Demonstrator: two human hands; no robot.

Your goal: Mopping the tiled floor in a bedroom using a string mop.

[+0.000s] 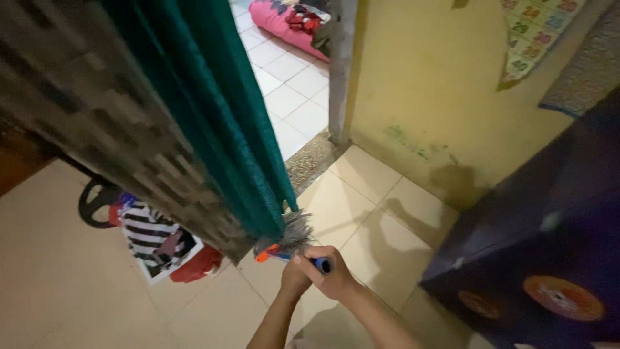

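We have both hands closed together around the blue handle (pixel 321 264) of a small broom. Our right hand (pixel 332 276) wraps it from the near side, fingers curled over the top; our left hand (pixel 294 276) sits just beside it, touching it, and seems to clasp the same handle, though its fingers are mostly hidden behind the right.

The broom's grey bristle head (pixel 294 234) lies just ahead of our hands, up and to the left, with an orange collar (pixel 263 256) where head meets handle. The bristles press against the lower hem of the green curtain (pixel 219 123) that hangs in the doorway, right where it ends above the tiled floor (pixel 361 213).

To do this well, we judge that the grip should stay firm but let the wrists turn, so the bristles meet the cloth flat instead of jabbing it. Short strokes away from our hands would likely keep the curtain from bunching or swinging back.

Beyond the bristles, to the left, a patterned cloth (pixel 110 123) hangs beside the curtain, and lower left a striped bag (pixel 155 239) rests on the floor. To the right of our hands stands a dark cabinet (pixel 542 245), near enough that a wide sweep could knock it.
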